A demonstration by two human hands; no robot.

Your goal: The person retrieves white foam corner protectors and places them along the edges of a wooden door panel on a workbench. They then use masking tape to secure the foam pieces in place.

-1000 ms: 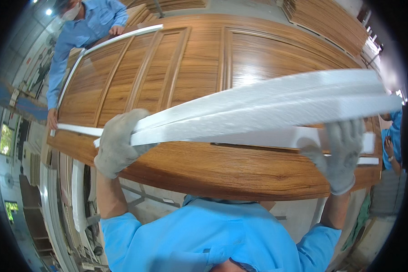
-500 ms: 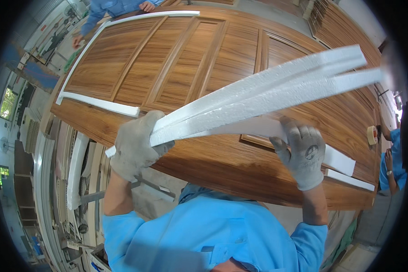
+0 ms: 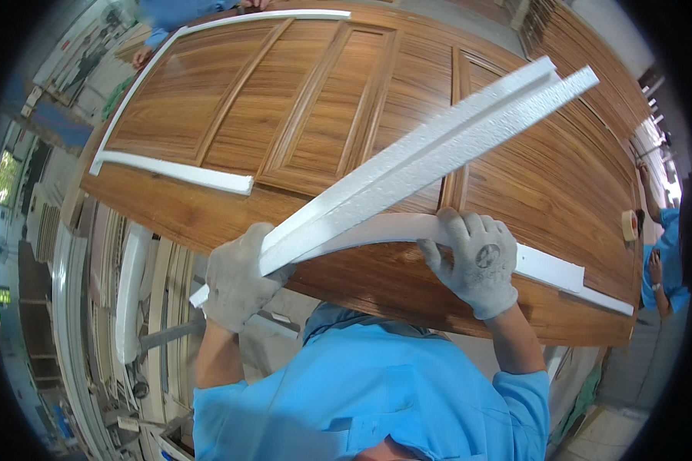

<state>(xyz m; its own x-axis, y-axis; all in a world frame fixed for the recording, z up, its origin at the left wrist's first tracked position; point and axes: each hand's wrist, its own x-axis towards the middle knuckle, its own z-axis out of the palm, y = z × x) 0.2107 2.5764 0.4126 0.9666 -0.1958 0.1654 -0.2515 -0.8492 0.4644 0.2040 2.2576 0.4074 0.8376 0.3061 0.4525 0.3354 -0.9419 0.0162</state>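
My left hand, in a grey glove, is closed around the near ends of several long white foam strips. Two of them rise away to the upper right, over a brown wood-grain door panel. Another white foam strip runs from that hand to my right hand, also gloved, which grips it from above. This strip bows upward between the hands. Past my right hand its end reaches over the panel's near edge, beside a thin white strip lying there.
White foam edging lies along the panel's far, left and near-left edges. A co-worker's sleeve shows at the far left, another person at the right near a tape roll. Long pale boards stand at left.
The raised foam strips have swung up more steeply, their far ends shifting left. My right hand has slid left along the bowed strip, nearer my left hand. The person at right has moved slightly.
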